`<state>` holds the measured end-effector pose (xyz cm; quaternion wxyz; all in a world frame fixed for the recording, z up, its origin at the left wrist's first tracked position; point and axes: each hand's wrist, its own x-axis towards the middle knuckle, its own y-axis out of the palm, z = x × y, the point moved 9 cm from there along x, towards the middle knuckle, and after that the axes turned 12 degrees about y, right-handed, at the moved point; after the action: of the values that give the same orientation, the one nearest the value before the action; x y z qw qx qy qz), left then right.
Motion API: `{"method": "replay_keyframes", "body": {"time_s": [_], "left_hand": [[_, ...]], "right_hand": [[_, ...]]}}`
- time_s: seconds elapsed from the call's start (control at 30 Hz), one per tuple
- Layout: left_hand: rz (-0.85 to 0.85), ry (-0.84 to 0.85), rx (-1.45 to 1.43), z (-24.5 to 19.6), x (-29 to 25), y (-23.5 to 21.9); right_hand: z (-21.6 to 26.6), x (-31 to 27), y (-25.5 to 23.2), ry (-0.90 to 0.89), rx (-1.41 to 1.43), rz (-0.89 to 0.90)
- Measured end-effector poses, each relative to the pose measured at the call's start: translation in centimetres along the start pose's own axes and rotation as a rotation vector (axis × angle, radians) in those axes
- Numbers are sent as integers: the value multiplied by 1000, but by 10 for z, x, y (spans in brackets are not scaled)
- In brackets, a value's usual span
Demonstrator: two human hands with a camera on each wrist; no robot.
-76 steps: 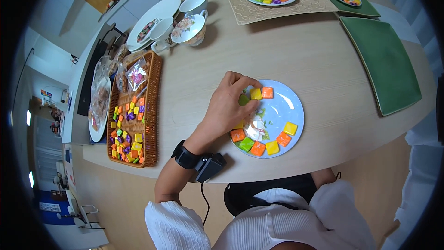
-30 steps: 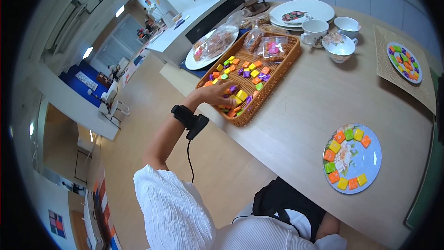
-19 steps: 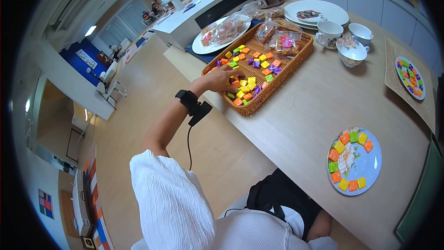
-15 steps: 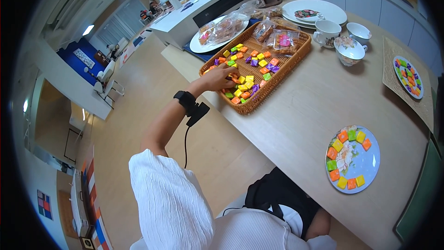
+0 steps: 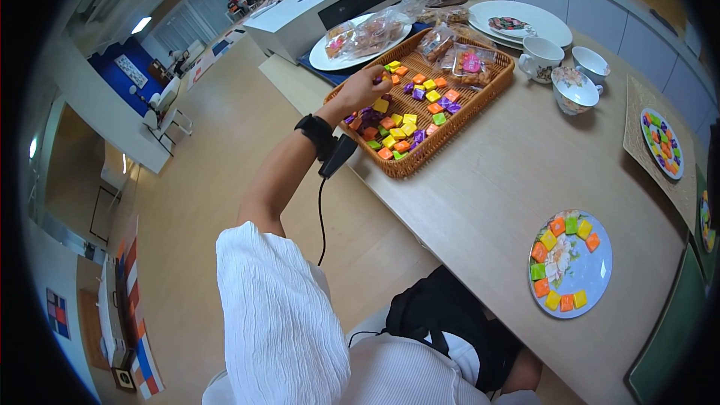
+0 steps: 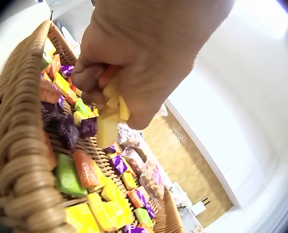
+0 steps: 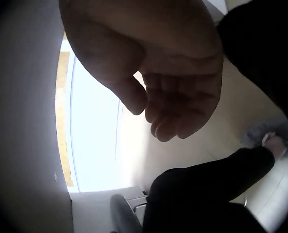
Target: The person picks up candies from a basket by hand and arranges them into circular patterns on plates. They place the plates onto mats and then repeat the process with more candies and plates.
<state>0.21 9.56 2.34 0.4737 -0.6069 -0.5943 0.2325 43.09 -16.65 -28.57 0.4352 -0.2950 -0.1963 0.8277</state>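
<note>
My left hand is over the far left part of the wicker basket, above wrapped candies. In the left wrist view the curled fingers and thumb of that hand hold several candies, yellow ones and an orange one. Yellow, orange, green and purple candies lie below. A blue plate stands right of the basket, with candies along part of its rim and a flower pattern in the middle. My right hand hangs with loosely curled fingers, holding nothing, below the table.
Bagged snacks lie at the basket's back end; a white plate of bags is behind it. Cups stand to its right. A beige square plate carries a candy plate, and a green plate is at the right edge.
My left hand has gone from the blue plate to the basket, then moved farther back over the candies, and now holds several of them. The head view has turned toward the basket.
</note>
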Motion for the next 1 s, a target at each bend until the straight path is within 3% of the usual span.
{"method": "replay_keyframes", "body": {"time_s": [0.13,0.23,0.33,0.47,0.57,0.6,0.63,0.7,0.73,0.83,0.87,0.9,0.97,1.0], "left_hand": [[-65,-276,-333,12,0,5],[-52,-394,-452,8,-1,11],[-103,-450,-573,6,3,22],[-72,-382,-796,-3,13,37],[-30,-383,-523,0,13,32],[118,-314,-176,-8,14,25],[114,-207,52,-14,15,16],[103,13,503,-32,15,9],[144,-78,531,-28,12,7],[149,-74,477,-32,17,-5],[140,-60,388,-42,22,-7],[121,-54,101,-59,24,-2],[83,-42,-480,-111,20,16],[122,21,-597,-148,18,28]], "right_hand": [[-2,-5,-1,-8,-10,20],[-7,-6,0,-2,-1,32],[-11,-11,0,-2,0,45],[-12,-20,0,-24,36,81],[-4,-37,-1,-79,88,131],[13,-50,1,-98,-7,147],[38,-68,-5,-98,-234,114],[80,-94,-19,-62,-183,134],[98,-105,-27,-44,-159,143],[151,-140,-60,-155,-164,38],[165,-149,-67,-19,-95,210],[179,-161,-79,117,-23,379],[197,-182,-122,286,-121,404],[219,-185,-156,208,-194,247]]}}
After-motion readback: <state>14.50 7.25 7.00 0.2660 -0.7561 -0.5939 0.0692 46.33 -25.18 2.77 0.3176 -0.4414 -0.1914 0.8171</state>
